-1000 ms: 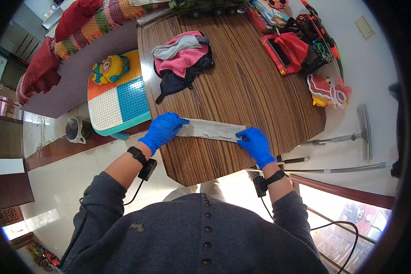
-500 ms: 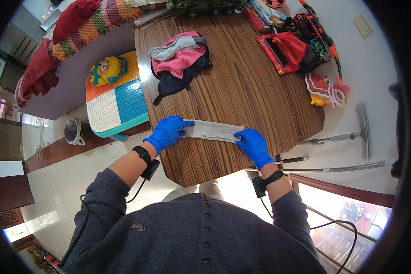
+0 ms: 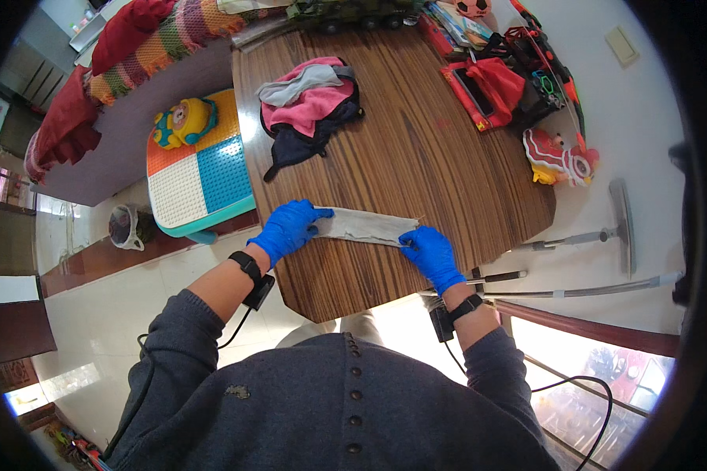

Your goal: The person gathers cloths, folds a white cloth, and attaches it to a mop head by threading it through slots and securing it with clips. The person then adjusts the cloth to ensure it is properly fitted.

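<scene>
A light grey cloth (image 3: 363, 226), folded into a long narrow strip, lies across the near part of the wooden table. My left hand (image 3: 289, 228), in a blue glove, pinches its left end between thumb and fingers. At the lower right corner my right hand (image 3: 432, 255), gloved in the same blue, has its fingertips closed on the edge. Farther up the table rests a crumpled heap: a pink cloth (image 3: 316, 106) with another grey cloth (image 3: 306, 81) on top and a dark garment (image 3: 300, 149) beneath.
Left of the table stands a colourful building-block table (image 3: 188, 184) with a yellow and teal toy (image 3: 184, 123) on it. At the right edge are a red box (image 3: 479, 98) and a lion-shaped toy (image 3: 559, 157). A toy truck (image 3: 353, 12) sits at the back.
My right hand has shifted slightly left and down along the end of the grey cloth. The left hand stays in place on the other end.
</scene>
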A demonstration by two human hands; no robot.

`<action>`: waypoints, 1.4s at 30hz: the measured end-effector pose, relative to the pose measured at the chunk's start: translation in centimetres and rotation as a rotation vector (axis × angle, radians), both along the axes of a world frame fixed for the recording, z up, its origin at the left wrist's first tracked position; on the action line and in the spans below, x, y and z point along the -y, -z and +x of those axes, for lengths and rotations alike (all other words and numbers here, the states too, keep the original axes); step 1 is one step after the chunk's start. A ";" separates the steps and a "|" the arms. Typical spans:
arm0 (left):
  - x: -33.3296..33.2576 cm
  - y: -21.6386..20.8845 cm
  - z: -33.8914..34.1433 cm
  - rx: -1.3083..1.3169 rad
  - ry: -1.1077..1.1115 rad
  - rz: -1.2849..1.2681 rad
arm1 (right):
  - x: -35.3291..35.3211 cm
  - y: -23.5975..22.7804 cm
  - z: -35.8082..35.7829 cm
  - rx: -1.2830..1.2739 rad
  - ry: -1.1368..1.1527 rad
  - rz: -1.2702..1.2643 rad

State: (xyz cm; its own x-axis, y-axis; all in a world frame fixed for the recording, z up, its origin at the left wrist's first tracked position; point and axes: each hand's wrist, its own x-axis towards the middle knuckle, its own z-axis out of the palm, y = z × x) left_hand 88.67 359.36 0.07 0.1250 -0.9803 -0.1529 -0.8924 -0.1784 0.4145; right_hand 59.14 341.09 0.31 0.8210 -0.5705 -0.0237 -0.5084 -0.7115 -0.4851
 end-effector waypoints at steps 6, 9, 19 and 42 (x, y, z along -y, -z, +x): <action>-0.1 -0.2 0.1 -0.058 0.005 -0.034 | 0.3 0.6 -0.4 -0.030 -0.010 0.026; 0.2 -2.0 0.0 0.006 0.028 0.118 | 0.0 -2.1 -0.1 -0.091 -0.015 0.099; 4.7 -17.9 -6.0 -1.229 0.191 -0.136 | -2.8 -15.9 5.5 0.459 -0.157 1.191; 15.2 -25.1 -26.2 -0.944 0.287 0.214 | 8.3 -19.0 -21.1 0.752 0.375 0.181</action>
